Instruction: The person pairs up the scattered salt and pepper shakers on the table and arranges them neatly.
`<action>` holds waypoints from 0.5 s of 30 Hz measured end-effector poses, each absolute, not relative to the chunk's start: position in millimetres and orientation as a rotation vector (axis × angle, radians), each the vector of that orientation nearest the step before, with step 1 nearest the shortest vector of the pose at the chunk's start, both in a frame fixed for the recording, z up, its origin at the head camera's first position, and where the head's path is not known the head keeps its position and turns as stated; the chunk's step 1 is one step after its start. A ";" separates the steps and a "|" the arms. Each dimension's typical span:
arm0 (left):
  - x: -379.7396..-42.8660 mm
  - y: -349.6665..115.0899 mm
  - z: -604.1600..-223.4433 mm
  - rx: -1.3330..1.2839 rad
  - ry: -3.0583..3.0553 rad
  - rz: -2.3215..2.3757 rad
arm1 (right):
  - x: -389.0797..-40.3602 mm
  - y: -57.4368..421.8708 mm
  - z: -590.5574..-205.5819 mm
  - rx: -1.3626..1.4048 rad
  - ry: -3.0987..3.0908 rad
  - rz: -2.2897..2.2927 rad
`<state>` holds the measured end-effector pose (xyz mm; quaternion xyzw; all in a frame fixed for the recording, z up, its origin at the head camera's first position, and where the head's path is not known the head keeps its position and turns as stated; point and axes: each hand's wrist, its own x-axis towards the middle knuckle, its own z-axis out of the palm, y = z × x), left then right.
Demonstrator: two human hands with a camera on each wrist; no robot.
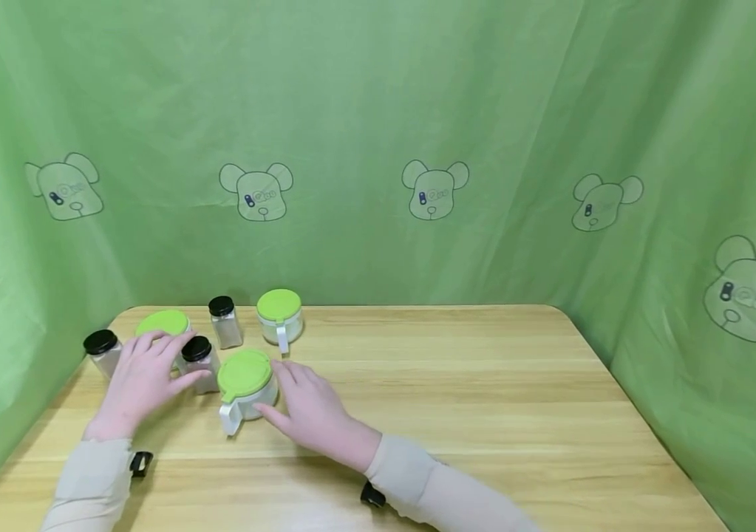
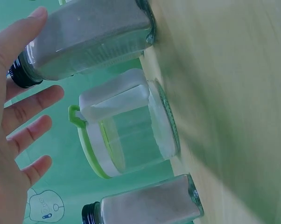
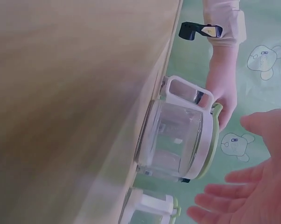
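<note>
My left hand (image 1: 145, 380) is around the upper part of a square jar (image 2: 91, 39) with a black lid (image 1: 196, 348). Its thumb overlaps the jar's side in the left wrist view, and the other fingers spread loosely apart. To the right, a clear glass pot (image 3: 171, 135) with a green lid (image 1: 244, 373) and white handle stands upright. Beside that pot is my right hand (image 1: 321, 414), thumb and fingers held apart. A gap shows between this hand and the pot in the right wrist view.
Another green-lidded pot (image 2: 136, 135) stands behind my left hand, with a black-lidded jar (image 1: 101, 349) to its left. Farther back are another black-lidded jar (image 1: 226, 325) and a green-lidded pot (image 1: 279, 314). Green curtains (image 1: 378, 111) surround the wooden table (image 1: 484, 384).
</note>
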<state>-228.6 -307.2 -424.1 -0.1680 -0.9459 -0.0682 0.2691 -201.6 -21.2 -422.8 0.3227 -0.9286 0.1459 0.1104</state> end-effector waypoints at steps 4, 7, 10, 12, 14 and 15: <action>-228.1 -306.8 -424.7 -0.445 -2.558 -0.190 | -202.6 -35.5 -421.4 0.844 -2.782 0.482; -227.3 -307.0 -425.6 -0.438 -2.568 -0.196 | -202.4 -45.6 -421.3 0.797 -2.812 0.473; -227.3 -307.0 -426.7 -0.437 -2.580 -0.205 | -202.7 -55.1 -422.5 0.749 -2.823 0.450; -227.8 -306.5 -427.2 -0.437 -2.588 -0.208 | -203.4 -61.2 -424.1 0.703 -2.830 0.429; -228.5 -306.0 -427.6 -0.437 -2.593 -0.212 | -203.9 -67.2 -425.5 0.647 -2.849 0.445; -228.8 -305.7 -427.7 -0.438 -2.594 -0.214 | -204.0 -70.1 -426.4 0.620 -2.861 0.454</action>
